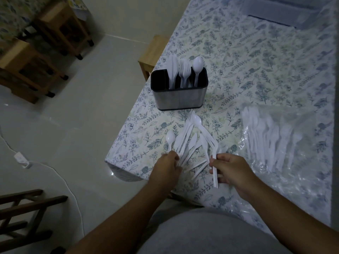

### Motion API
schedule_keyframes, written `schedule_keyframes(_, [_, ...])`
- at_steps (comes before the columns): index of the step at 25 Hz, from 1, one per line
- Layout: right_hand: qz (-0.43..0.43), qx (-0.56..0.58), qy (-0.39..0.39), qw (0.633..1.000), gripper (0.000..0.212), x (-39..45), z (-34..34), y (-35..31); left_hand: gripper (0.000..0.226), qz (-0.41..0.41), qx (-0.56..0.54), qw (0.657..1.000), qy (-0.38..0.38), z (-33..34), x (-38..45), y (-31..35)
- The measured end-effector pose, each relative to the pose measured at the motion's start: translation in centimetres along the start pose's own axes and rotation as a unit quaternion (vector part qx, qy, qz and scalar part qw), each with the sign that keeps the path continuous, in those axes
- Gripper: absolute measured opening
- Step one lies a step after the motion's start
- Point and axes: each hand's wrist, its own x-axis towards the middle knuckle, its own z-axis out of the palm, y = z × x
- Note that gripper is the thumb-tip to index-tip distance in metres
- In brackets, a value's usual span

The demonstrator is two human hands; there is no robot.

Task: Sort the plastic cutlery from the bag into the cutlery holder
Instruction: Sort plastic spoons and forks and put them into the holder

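Note:
A steel cutlery holder [178, 97] with black dividers stands on the floral table; knives, forks and a spoon stick up from three of its compartments, and the leftmost one looks empty. A loose pile of white plastic cutlery [192, 143] lies in front of it. My left hand [167, 166] pinches the handle of a white spoon [170, 139] at the pile's left edge. My right hand [232, 171] grips the handles of a few white cutlery pieces [215, 173] at the pile's right. A clear plastic bag [273, 142] with several more pieces lies to the right.
The table's near-left corner [110, 160] is close to my left hand. A wooden stool [152, 54] stands behind the holder. More stools [27, 68] are across the floor, and a white cable with a plug [21, 158] lies on the floor. A clear container [286, 10] sits at the table's far end.

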Motion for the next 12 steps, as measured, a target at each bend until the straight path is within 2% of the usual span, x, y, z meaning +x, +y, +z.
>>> schedule_keyframes(2, [-0.035, -0.034, 0.038, 0.998, 0.036, 0.5, -0.3, -0.6, 0.024, -0.021, -0.036, 0.999, 0.002, -0.1, 0.3, 0.4])
schedule_keyframes(4, [-0.087, -0.129, 0.088, 0.984, 0.051, 1.1, -0.4, -1.1, 0.019, -0.037, -0.06, 0.997, 0.01, -0.1, 0.5, 0.8])
schedule_keyframes(6, [-0.145, -0.216, 0.129, 0.957, 0.056, 0.9, -0.3, -1.4, 0.017, -0.04, -0.089, 0.995, 0.028, -0.3, 0.6, 1.3])
schedule_keyframes(7, [-0.161, -0.219, 0.126, 0.954, 0.054, 0.7, 0.0, -1.3, 0.018, -0.041, -0.113, 0.992, 0.036, -0.3, 0.6, 1.7])
schedule_keyframes(9, [-0.124, -0.157, 0.042, 0.979, 0.047, 0.4, 0.8, -0.9, 0.02, -0.028, -0.167, 0.985, 0.023, -0.5, 0.4, 2.8])
schedule_keyframes(11, [-0.04, -0.058, -0.072, 0.995, 0.037, 0.4, 1.7, 0.0, 0.02, 0.038, -0.199, 0.979, -0.02, -0.5, 0.1, 4.0])
schedule_keyframes(12, [-0.016, -0.013, -0.101, 0.995, 0.031, 0.3, 2.0, 0.3, 0.02, 0.079, -0.198, 0.976, -0.036, -0.4, -0.1, 4.5])
